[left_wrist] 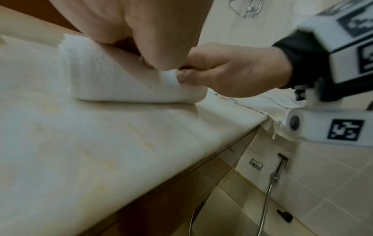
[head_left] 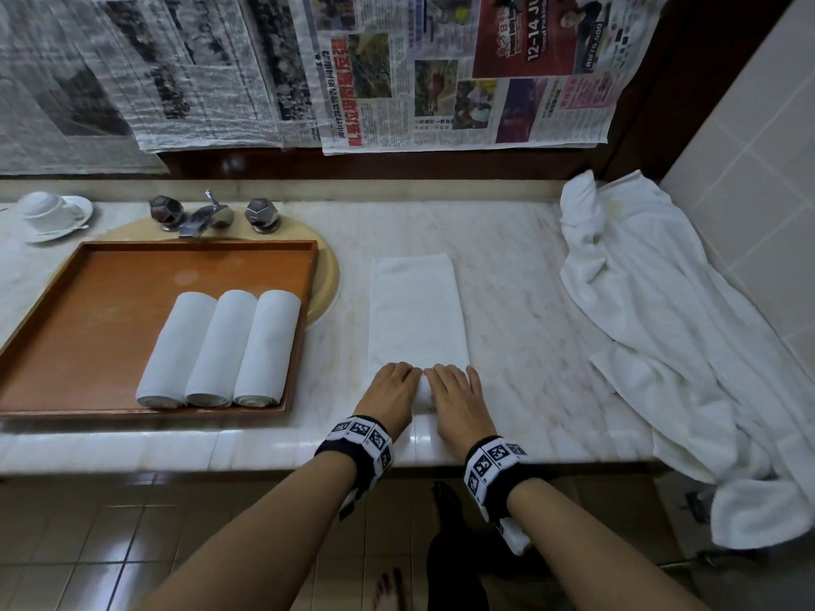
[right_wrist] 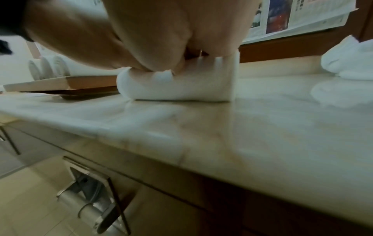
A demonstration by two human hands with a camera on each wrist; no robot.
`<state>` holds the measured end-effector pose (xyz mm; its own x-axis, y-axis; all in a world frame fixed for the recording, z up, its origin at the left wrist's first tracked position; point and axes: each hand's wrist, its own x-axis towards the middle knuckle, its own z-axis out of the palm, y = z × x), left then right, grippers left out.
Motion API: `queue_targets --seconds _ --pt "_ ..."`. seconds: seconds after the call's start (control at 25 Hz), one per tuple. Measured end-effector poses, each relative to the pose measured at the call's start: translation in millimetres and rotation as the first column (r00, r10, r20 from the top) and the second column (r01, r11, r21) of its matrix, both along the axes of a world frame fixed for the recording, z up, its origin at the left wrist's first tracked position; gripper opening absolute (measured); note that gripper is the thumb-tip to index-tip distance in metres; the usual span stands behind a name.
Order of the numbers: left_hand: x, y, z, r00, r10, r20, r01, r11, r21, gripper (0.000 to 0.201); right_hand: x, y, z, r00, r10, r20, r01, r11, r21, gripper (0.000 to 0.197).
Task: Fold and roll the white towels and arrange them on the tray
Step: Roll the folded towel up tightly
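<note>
A folded white towel (head_left: 416,306) lies lengthwise on the marble counter (head_left: 520,275), and its near end is rolled up into a short roll (left_wrist: 121,86). Both hands sit side by side on that roll. My left hand (head_left: 390,390) curls its fingers over the roll's left half. My right hand (head_left: 456,394) grips the right half, with its thumb tucked against the roll's near side (left_wrist: 232,71). The roll (right_wrist: 181,87) shows below the palms in the right wrist view. To the left, a wooden tray (head_left: 88,293) holds three rolled white towels (head_left: 220,346) lying side by side.
A large rumpled white cloth (head_left: 661,328) covers the counter's right end and hangs over its front edge. Behind the tray stand a faucet (head_left: 200,216) and an upturned cup on a saucer (head_left: 53,213). Newspaper sheets (head_left: 397,68) cover the back wall.
</note>
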<state>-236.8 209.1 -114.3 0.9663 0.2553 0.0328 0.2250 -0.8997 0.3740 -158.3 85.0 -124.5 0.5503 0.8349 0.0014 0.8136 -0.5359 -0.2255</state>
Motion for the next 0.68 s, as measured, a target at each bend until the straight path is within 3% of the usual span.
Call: queue_targets --seconds 0.12,0.32,0.48,0.56,0.68 --pt "-10.8 -9.4 -3.4 0.997 0.046 0.055 -0.048 0.998 0.032 0.053 10.1 8.3 10.2 0.997 0.002 -0.078 -0.006 0.999 -0.048 0.052" --pt "-25.2 -16.5 -20.6 0.986 -0.036 0.161 0.034 0.999 0.012 0.047 12.5 9.4 15.7 0.988 -0.021 -0.151 0.006 0.995 -0.102 0.044" --pt "-2.0 -3.1 2.7 1.0 -0.023 0.01 0.023 1.0 0.011 0.044 -2.5 -1.1 2.0 1.0 -0.009 0.001 0.009 0.999 -0.047 0.053" --pt "8.5 -1.9 7.2 0.999 -0.014 -0.032 0.015 1.0 0.018 0.043 1.0 -0.7 4.6 1.0 -0.006 -0.026 0.004 0.997 -0.074 0.058" --pt "0.0 -14.3 7.4 0.998 0.062 0.011 -0.063 0.997 0.033 0.046 12.2 6.6 16.9 0.993 0.0 -0.115 -0.009 0.996 -0.084 0.046"
